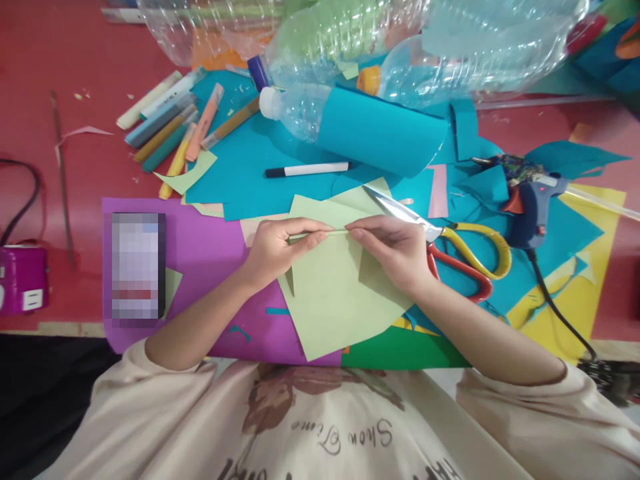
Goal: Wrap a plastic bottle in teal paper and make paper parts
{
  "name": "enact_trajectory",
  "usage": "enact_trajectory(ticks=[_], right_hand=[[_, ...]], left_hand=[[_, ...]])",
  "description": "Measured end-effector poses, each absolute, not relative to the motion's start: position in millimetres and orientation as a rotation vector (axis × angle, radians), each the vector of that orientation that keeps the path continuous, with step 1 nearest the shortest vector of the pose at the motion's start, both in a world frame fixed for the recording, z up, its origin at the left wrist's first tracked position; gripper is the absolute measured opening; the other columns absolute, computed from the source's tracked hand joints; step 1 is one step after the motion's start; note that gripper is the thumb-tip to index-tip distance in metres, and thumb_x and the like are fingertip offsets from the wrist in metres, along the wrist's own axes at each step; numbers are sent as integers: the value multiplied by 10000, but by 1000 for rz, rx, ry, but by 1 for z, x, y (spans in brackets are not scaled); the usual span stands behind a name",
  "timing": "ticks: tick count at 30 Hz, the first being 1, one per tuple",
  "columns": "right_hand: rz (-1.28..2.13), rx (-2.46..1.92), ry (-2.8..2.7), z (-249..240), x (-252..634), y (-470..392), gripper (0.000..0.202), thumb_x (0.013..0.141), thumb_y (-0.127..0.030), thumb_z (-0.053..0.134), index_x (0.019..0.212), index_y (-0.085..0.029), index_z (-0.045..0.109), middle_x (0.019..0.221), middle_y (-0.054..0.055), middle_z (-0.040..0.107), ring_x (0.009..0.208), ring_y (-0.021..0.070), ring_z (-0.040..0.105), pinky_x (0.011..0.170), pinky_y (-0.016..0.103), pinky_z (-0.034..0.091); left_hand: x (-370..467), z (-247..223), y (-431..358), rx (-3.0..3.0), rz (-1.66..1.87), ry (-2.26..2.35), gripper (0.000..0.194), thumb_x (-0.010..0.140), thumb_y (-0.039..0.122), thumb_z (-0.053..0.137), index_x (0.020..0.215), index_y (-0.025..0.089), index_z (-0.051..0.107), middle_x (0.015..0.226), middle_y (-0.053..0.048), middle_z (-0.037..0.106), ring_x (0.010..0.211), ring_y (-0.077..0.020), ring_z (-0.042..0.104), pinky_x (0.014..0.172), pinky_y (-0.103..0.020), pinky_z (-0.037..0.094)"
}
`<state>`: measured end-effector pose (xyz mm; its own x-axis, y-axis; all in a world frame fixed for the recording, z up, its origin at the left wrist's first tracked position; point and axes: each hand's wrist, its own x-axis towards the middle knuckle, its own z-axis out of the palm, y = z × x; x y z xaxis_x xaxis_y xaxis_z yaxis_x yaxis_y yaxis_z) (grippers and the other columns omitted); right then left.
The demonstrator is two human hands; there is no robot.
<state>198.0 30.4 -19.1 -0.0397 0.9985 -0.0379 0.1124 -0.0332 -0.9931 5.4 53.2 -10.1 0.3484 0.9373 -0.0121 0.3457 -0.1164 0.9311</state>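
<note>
My left hand [275,248] and my right hand [395,252] pinch the two ends of a narrow strip of pale green paper [340,232] between thumbs and fingertips. It stretches level between them and looks folded or rolled, though I cannot tell which. Beneath lies a larger pale green sheet [325,300], overlapping other pieces of the same colour. Scissors [443,233] with yellow and red handles rest partly open just right of my right hand. Beyond the hands, a white marker with a black cap [307,170] lies on blue paper [240,177].
A small bottle wrapped in blue paper [383,130] lies behind, with larger clear bottles [340,33] further back. Several markers [165,127] lie at the left. A phone [137,267] rests on purple paper [200,240]. A corded glue gun [535,210] is at the right.
</note>
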Motion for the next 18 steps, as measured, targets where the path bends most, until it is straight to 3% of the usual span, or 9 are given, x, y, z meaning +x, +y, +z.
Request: enact_trajectory(ticks=[8,18], right_hand=[[1202,-1278,-1304,-17,196,30,105,772,-282,684,809,-215,756,799,17,766,719,145,703,623,249,566],[1224,-1380,-1383,-16,199,31,134,759,-295,683,746,-192,767,726,23,754,638,150,672,555,257,528]], left_hand=[[5,-10,53,1689,838,1157,150,834,298,648,863,214,768,882,-9,776,792,-133,715,668,-178,528],[4,-13,53,1633,767,1109,233,842,401,632,905,223,770,905,-29,773,768,-139,704,575,-185,490]])
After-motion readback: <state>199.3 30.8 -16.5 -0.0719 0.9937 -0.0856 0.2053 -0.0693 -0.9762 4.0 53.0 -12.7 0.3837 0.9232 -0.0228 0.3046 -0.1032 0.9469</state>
